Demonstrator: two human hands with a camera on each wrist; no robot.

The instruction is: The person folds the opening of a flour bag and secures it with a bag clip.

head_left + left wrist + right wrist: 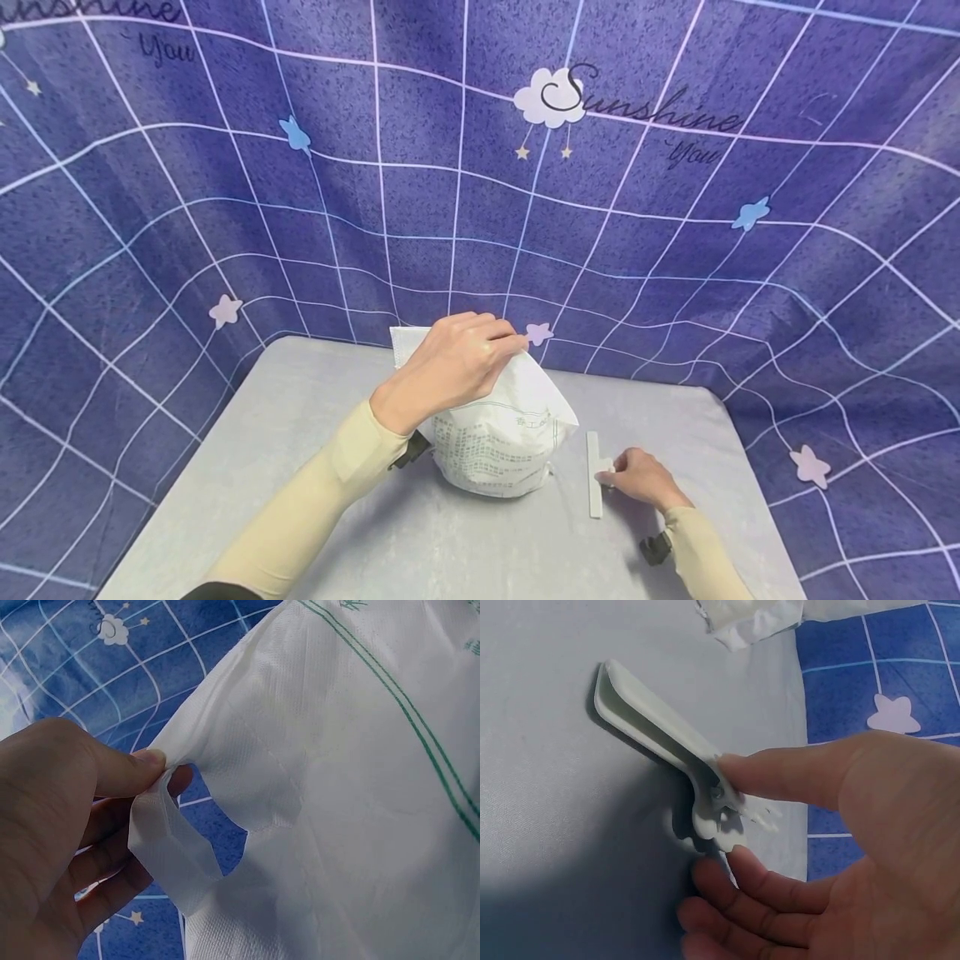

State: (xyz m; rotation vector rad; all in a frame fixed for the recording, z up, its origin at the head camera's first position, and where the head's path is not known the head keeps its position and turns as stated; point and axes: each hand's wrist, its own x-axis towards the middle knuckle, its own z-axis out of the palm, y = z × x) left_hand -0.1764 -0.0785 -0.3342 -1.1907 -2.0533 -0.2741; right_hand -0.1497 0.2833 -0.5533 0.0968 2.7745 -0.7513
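Observation:
A white woven bag (491,454) printed with text stands on the table, its lower part rounded and full. My left hand (453,362) pinches the bag's upper edge beside a cut-out handle hole; the left wrist view shows the thumb (142,771) on the fold and a loose strip of the bag (169,840) across the fingers. To the right of the bag lies a long white bag clip (652,720). My right hand (641,479) holds it by its scalloped grip end, thumb on one side and fingertips on the other.
The grey-white tabletop (315,417) carries the bag and clip. A blue-purple curtain (420,192) with grid lines, stars and clouds hangs around its back and sides. Dark wrist bands (656,548) sit at both sleeves.

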